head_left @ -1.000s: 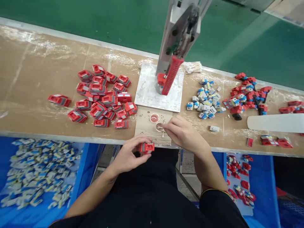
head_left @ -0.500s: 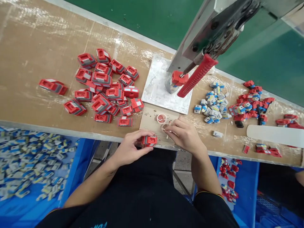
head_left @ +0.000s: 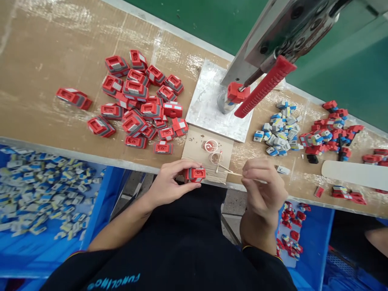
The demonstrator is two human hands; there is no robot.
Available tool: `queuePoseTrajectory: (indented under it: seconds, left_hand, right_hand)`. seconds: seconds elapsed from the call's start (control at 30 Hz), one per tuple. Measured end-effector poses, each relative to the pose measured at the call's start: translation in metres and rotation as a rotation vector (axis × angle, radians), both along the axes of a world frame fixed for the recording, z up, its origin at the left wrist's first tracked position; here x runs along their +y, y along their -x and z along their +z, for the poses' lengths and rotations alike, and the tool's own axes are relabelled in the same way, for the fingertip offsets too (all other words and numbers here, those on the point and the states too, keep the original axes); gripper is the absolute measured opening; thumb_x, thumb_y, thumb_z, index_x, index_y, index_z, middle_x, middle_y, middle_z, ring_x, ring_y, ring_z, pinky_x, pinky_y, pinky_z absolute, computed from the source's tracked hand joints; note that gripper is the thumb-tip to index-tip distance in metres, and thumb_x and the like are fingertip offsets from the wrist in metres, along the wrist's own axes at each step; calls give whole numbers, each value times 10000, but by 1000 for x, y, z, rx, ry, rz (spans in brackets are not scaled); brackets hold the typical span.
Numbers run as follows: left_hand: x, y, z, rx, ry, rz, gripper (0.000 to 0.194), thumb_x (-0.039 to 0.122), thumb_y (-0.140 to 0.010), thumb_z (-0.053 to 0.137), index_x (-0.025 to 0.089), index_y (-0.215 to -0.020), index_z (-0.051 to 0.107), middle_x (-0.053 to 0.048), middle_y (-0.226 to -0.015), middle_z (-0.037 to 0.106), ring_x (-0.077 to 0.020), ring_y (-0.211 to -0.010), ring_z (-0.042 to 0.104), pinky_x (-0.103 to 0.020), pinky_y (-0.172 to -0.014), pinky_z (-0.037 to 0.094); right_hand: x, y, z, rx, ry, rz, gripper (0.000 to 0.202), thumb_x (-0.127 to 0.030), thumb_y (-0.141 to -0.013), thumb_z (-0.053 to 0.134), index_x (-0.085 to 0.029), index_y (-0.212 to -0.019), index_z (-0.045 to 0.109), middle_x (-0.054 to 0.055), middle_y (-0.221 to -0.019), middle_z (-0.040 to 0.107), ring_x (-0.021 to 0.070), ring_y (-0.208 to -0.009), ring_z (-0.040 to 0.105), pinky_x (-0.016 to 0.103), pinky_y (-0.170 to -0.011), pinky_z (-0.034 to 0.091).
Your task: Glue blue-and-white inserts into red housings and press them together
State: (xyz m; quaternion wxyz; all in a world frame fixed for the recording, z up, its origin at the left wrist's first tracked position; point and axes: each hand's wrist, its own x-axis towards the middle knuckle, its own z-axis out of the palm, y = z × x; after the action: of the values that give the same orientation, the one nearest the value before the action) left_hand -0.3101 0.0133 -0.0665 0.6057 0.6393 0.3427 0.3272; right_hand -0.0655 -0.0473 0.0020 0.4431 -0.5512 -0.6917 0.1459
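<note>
My left hand (head_left: 172, 182) is closed around a small red toy vehicle part (head_left: 196, 173) with a rectangular recess facing up. To its right, my right hand (head_left: 263, 184) pinches a thin wooden stick (head_left: 233, 173) that points left towards the cups; what its far tip is like is hard to make out. Two small clear cups stand on a piece of cardboard (head_left: 194, 151): one cup (head_left: 211, 146) holds red stuff, the other cup (head_left: 216, 158) looks pale. A short white-tipped stick (head_left: 217, 169) leans at the pale cup.
Red-and-grey vehicle parts (head_left: 135, 91) lie heaped on the left. Behind the cups stands a press with a red handle (head_left: 263, 87) over a metal plate (head_left: 206, 97). Grey-blue parts (head_left: 281, 131) and red pieces (head_left: 327, 129) lie right. Blue bins (head_left: 100, 210) sit below; another person's arm (head_left: 376, 238) shows.
My right hand has drawn back from the cups to the right, and the thin stick now shows in its fingers. My left hand still holds the red toy vehicle part. The view has shifted slightly.
</note>
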Motion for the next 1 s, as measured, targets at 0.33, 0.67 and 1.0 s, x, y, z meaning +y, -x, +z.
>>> queuePoseTrajectory:
  seconds: [0.33, 0.67, 1.0]
  left_hand:
    - [-2, -3, 8, -57, -132, 3, 299, 240, -863, 903, 206, -1141, 798, -110, -1160, 849, -238, -1054, 825, -374, -1017, 658]
    - [-2, 1, 13, -16, -187, 6, 286, 245, -876, 891, 200, -1143, 796, -107, -1144, 846, -237, -1043, 823, -359, -982, 670]
    - [3, 0, 16, -38, -371, 26, 317, 127, -859, 887, 190, -1153, 784, -98, -1103, 845, -207, -1008, 826, -293, -937, 672]
  right_hand:
    - [-5, 35, -17, 39, -7, 35, 128, -147, -1045, 605, -261, -1042, 662, 39, -910, 721, 214, -819, 704, 386, -726, 591]
    - [-1, 34, -12, -88, 3, 69, 158, -101, -1027, 620, -253, -1022, 662, 41, -927, 735, 211, -831, 689, 383, -764, 582]
    - [-2, 31, -5, -105, 32, 122, 125, -116, -1036, 617, -228, -1010, 664, 45, -897, 753, 214, -820, 676, 390, -764, 570]
